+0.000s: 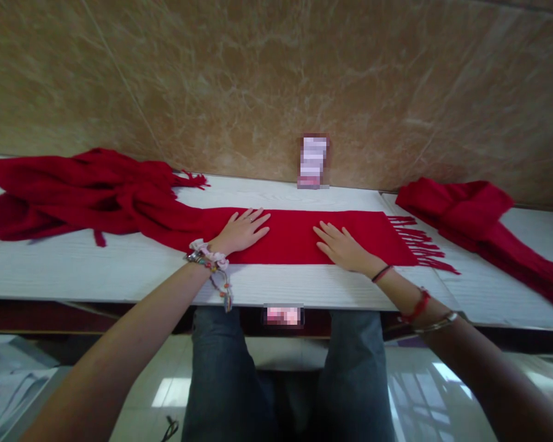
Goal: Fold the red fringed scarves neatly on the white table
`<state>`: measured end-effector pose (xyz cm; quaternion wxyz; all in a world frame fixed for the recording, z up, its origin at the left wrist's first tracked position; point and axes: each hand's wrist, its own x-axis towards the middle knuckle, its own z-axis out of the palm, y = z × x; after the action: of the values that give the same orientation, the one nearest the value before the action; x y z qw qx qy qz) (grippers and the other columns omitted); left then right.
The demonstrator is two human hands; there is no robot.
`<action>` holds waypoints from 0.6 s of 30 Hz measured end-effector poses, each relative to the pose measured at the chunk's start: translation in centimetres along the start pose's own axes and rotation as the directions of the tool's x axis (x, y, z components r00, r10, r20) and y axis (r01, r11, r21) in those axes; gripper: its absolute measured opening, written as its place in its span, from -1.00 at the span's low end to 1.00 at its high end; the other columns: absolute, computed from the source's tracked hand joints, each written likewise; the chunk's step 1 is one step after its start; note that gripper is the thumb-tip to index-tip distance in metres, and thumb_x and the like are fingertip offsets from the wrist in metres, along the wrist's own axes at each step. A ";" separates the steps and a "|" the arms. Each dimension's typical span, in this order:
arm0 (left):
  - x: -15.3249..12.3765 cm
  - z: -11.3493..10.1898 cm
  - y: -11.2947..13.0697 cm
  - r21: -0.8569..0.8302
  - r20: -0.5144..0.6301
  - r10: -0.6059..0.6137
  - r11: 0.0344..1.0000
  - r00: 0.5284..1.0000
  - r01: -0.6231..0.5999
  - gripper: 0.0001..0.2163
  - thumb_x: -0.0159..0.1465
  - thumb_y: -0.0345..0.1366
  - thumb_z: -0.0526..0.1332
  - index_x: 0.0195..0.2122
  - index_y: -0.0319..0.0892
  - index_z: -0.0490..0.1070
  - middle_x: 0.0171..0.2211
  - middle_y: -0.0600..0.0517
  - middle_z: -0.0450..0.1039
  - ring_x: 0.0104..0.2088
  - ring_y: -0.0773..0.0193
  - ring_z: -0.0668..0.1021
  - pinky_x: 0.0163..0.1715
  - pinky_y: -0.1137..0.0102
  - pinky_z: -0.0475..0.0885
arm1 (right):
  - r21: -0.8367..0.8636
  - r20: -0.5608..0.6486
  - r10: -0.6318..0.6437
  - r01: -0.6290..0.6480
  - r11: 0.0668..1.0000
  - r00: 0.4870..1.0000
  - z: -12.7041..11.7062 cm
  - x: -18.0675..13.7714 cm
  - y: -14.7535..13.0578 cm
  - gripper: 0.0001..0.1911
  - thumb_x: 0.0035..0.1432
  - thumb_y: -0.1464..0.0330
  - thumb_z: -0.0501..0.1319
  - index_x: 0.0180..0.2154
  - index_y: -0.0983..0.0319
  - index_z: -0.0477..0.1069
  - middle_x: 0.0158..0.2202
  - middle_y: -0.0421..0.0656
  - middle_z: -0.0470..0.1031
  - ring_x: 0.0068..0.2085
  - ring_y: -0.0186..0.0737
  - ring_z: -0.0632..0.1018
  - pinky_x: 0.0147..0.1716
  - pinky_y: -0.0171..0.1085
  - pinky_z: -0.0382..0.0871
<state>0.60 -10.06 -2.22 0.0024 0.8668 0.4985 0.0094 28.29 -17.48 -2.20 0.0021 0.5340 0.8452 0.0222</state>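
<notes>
A red fringed scarf (290, 236) lies stretched flat along the white table (120, 270), its fringe pointing right. My left hand (243, 231) rests flat on the scarf, fingers spread and pointing right. My right hand (343, 247) also lies flat on it, fingers pointing left toward the other hand. Neither hand holds anything. The scarf's left part runs into a bunched red heap (74, 190) at the table's left.
Another crumpled red scarf (479, 221) lies at the right end of the table. A small blurred card (313, 161) stands against the brown marble wall (258, 80) behind. My legs in jeans (216, 374) show below the table edge, above a glossy tiled floor.
</notes>
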 end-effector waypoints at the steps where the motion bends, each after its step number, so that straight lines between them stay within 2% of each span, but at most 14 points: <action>1: 0.0 0.0 0.0 -0.004 -0.003 -0.001 1.000 1.000 0.001 -0.50 0.36 -0.05 -0.23 0.29 -0.01 -0.05 0.32 0.04 -0.11 0.30 0.07 0.00 0.21 0.03 -0.05 | -0.019 0.005 0.042 -0.042 0.999 0.999 0.1 -0.8 1.5 -0.46 0.32 0.28 -0.20 0.27 0.34 -0.01 0.32 0.06 -0.07 0.30 0.01 0.01 0.17 0.13 0.01; 6: 0.1 0.2 -0.1 -0.006 -0.015 0.007 1.000 1.000 -0.007 -0.50 0.36 -0.05 -0.23 0.29 -0.04 -0.03 0.32 0.02 -0.09 0.30 0.06 0.01 0.21 0.05 -0.04 | -0.051 -0.034 0.280 -0.281 0.958 0.959 1.0 -5.0 8.0 -0.48 0.31 0.32 -0.20 0.26 0.30 0.03 0.31 0.05 -0.02 0.28 0.01 0.09 0.13 0.14 0.11; 10: 0.2 0.3 -0.2 0.010 -0.019 0.002 1.000 1.000 -0.002 -0.51 0.36 -0.06 -0.22 0.29 -0.03 -0.03 0.32 0.01 -0.08 0.29 0.05 0.03 0.19 0.02 -0.01 | -0.122 -0.088 0.305 -0.314 0.942 0.948 1.0 -6.5 10.4 -0.49 0.29 0.36 -0.17 0.20 0.40 0.14 0.24 0.21 0.11 0.24 0.12 0.17 0.06 0.19 0.18; 12: 0.2 0.3 -0.1 0.015 -0.018 0.000 1.000 1.000 0.000 -0.51 0.36 -0.07 -0.22 0.29 -0.03 -0.03 0.31 0.00 -0.07 0.29 0.05 0.04 0.19 0.01 -0.01 | -0.153 -0.127 0.306 -0.323 0.934 0.943 0.3 -5.8 9.8 -0.49 0.30 0.34 -0.16 0.18 0.46 0.16 0.22 0.27 0.13 0.24 0.17 0.16 0.07 0.21 0.15; 14: 0.2 0.2 0.0 0.020 -0.013 0.002 1.000 1.000 -0.001 -0.51 0.36 -0.08 -0.22 0.29 -0.04 -0.03 0.31 0.00 -0.07 0.29 0.05 0.04 0.19 0.01 0.00 | -0.158 -0.162 0.283 -0.308 0.938 0.945 -0.6 -3.8 7.8 -0.48 0.31 0.32 -0.16 0.19 0.47 0.14 0.24 0.24 0.11 0.26 0.15 0.11 0.11 0.16 0.10; 18: 0.1 0.2 0.0 0.036 -0.008 0.000 0.999 1.000 0.000 -0.51 0.36 -0.09 -0.22 0.29 -0.07 -0.03 0.32 -0.01 -0.08 0.29 0.06 0.04 0.18 0.02 0.01 | -0.050 -0.133 0.117 -0.124 0.991 0.984 -1.6 1.7 1.9 -0.47 0.32 0.28 -0.16 0.24 0.38 0.07 0.29 0.13 0.02 0.28 0.07 0.09 0.15 0.09 0.05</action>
<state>0.70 -9.95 -2.37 -0.0153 0.8667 0.4986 0.0040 29.20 -15.16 -0.50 -0.0387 0.5814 0.8086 0.0816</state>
